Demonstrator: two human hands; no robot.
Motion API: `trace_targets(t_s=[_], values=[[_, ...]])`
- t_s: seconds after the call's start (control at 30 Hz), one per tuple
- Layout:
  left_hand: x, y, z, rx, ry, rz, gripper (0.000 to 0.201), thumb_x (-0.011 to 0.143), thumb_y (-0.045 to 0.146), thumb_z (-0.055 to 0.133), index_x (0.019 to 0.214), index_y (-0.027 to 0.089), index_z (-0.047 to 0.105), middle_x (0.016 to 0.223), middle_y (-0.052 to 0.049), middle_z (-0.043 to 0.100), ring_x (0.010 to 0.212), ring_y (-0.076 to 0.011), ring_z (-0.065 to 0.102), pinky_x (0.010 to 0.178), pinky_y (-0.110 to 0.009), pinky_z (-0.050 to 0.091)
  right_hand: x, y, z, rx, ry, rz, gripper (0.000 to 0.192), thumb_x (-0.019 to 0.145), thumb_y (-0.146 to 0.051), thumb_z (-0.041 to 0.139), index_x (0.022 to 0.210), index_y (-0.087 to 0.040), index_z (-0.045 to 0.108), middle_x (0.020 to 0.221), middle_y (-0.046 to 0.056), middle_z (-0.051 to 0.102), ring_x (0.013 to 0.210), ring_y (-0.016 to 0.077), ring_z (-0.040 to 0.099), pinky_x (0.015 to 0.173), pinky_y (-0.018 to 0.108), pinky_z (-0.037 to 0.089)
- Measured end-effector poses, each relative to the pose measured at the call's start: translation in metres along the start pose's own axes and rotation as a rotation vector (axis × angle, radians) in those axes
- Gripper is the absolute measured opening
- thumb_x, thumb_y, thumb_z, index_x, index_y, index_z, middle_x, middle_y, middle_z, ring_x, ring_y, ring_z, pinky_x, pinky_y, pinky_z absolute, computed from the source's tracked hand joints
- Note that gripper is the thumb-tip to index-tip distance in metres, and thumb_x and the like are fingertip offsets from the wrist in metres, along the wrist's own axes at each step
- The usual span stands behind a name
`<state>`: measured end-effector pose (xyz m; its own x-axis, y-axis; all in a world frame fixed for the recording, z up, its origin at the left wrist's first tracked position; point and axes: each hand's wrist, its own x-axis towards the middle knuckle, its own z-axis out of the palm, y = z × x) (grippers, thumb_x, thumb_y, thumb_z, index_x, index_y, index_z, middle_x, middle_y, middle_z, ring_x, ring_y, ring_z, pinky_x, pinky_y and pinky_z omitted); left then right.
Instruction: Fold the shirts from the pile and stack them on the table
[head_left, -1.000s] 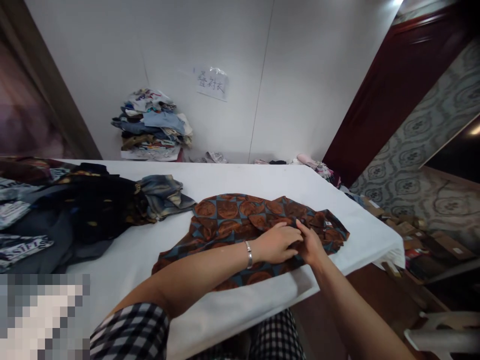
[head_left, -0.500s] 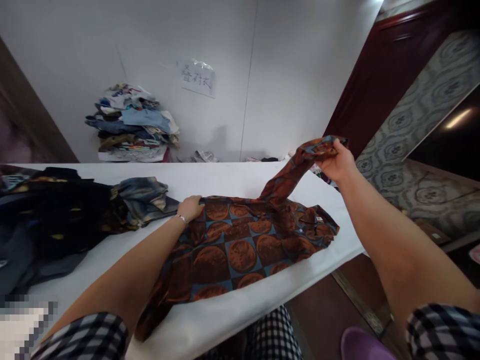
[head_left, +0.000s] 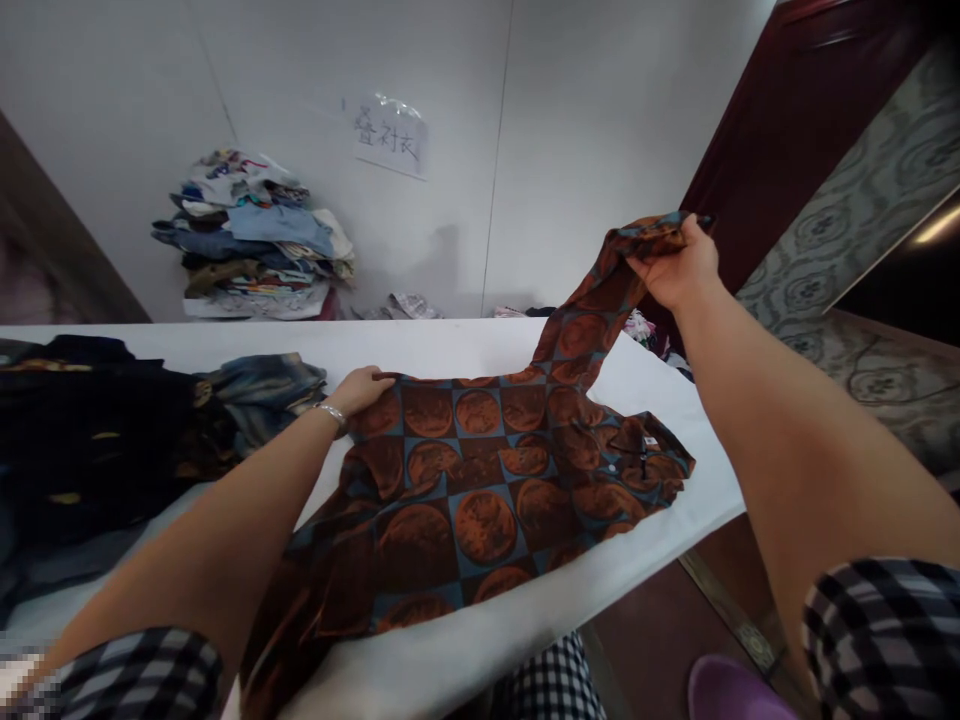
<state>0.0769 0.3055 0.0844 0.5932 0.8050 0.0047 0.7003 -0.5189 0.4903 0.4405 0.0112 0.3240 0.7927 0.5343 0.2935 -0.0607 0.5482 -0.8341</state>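
A brown and blue shirt (head_left: 480, 470) with round orange motifs lies spread on the white table, its collar to the right and its hem side to the left. My left hand (head_left: 362, 390) is closed on the shirt's far edge near the hem, a bracelet on its wrist. Raised above the table's far right, my right hand (head_left: 681, 265) grips the end of one sleeve, which slopes down to the shoulder. The other sleeve side and the lower left part of the shirt hang over the near table edge.
Dark clothes (head_left: 97, 430) and blue jeans (head_left: 262, 395) lie heaped at the table's left. Against the wall stands a tall stack of folded clothes (head_left: 251, 240). A handwritten paper sign (head_left: 390, 137) hangs above. A purple stool (head_left: 739, 690) stands below right.
My right hand has lifted the sleeve higher, stretching it out. My left hand has pulled the far edge left and slightly up in view, so the shirt's body is flatter.
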Motion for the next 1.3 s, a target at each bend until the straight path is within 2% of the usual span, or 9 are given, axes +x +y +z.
trace_targets(t_s=[0.1,0.23,0.4,0.53,0.7,0.8,1.0,1.17,1.3], values=[[-0.001,-0.002,-0.012,-0.056,0.02,0.002,0.026,0.072,0.045,0.059,0.076,0.02,0.065,0.078,-0.006,0.071,0.077,-0.0221,0.066,0.065,-0.027,0.049,0.006,-0.002,0.002,-0.009,0.003,-0.02,0.052,0.104,-0.043,0.021,0.08,-0.019,0.06,0.072,0.004,0.066,0.087,0.015,0.061,0.093,0.043,0.043],[-0.01,0.002,-0.018,-0.344,-0.011,-0.058,0.023,0.061,0.04,0.072,0.066,0.019,0.062,0.067,-0.004,0.068,0.067,-0.0204,0.063,0.06,-0.028,0.048,0.007,0.004,-0.001,-0.036,0.001,-0.033,0.055,0.103,-0.044,0.02,0.078,-0.018,0.061,0.072,0.004,0.067,0.083,0.0156,0.064,0.09,0.043,0.044],[-0.025,0.007,-0.016,-0.635,-0.121,-0.097,0.029,0.053,0.033,0.078,0.069,0.019,0.058,0.063,0.0,0.065,0.06,-0.0162,0.062,0.059,-0.027,0.049,0.001,0.001,-0.007,-0.054,-0.01,-0.035,0.057,0.103,-0.045,0.018,0.078,-0.018,0.062,0.076,0.006,0.069,0.081,0.015,0.065,0.09,0.043,0.045],[-0.04,0.01,-0.019,-0.709,-0.128,-0.009,0.033,0.051,0.03,0.077,0.072,0.02,0.053,0.06,0.004,0.061,0.054,-0.0129,0.058,0.055,-0.025,0.048,-0.018,-0.017,-0.018,-0.007,0.031,-0.059,0.057,0.103,-0.042,0.02,0.078,-0.017,0.065,0.079,0.008,0.07,0.085,0.0177,0.066,0.088,0.045,0.046],[-0.073,0.019,-0.028,-0.598,-0.139,0.146,0.034,0.053,0.031,0.074,0.084,0.021,0.064,0.084,-0.003,0.072,0.08,-0.0193,0.066,0.073,-0.03,0.052,-0.069,-0.043,-0.042,0.033,0.009,-0.143,0.054,0.101,-0.04,0.026,0.081,-0.015,0.068,0.095,0.012,0.071,0.096,0.0225,0.067,0.086,0.045,0.05],[-0.1,0.021,-0.028,-0.358,-0.124,0.289,0.026,0.063,0.029,0.064,0.088,0.022,0.066,0.091,-0.003,0.072,0.09,-0.021,0.065,0.084,-0.032,0.05,-0.111,-0.056,-0.06,0.023,0.023,-0.177,0.053,0.101,-0.039,0.028,0.081,-0.016,0.071,0.101,0.012,0.071,0.1,0.0236,0.067,0.085,0.043,0.052],[-0.152,0.012,-0.004,0.122,-0.105,0.677,0.024,0.076,0.016,0.042,0.077,0.022,0.066,0.089,-0.006,0.067,0.087,-0.02,0.061,0.085,-0.031,0.045,-0.195,-0.062,-0.091,-0.083,0.11,-0.184,0.042,0.096,-0.04,0.036,0.081,-0.027,0.074,0.111,0.007,0.07,0.11,0.0242,0.065,0.087,0.044,0.054],[-0.177,0.005,0.021,0.219,-0.2,0.692,0.03,0.08,0.015,0.04,0.084,0.021,0.069,0.097,-0.009,0.068,0.091,-0.0236,0.062,0.083,-0.034,0.046,-0.225,-0.052,-0.116,-0.124,0.167,-0.069,0.033,0.09,-0.043,0.045,0.081,-0.029,0.073,0.105,0.008,0.072,0.106,0.03,0.066,0.086,0.055,0.054],[-0.184,0.009,0.02,0.224,-0.232,0.62,0.028,0.085,0.027,0.044,0.089,0.023,0.071,0.098,-0.009,0.07,0.089,-0.0248,0.064,0.078,-0.034,0.046,-0.218,-0.05,-0.125,-0.171,0.147,0.065,0.033,0.09,-0.047,0.047,0.09,-0.024,0.071,0.102,0.009,0.072,0.095,0.028,0.069,0.081,0.05,0.057]])
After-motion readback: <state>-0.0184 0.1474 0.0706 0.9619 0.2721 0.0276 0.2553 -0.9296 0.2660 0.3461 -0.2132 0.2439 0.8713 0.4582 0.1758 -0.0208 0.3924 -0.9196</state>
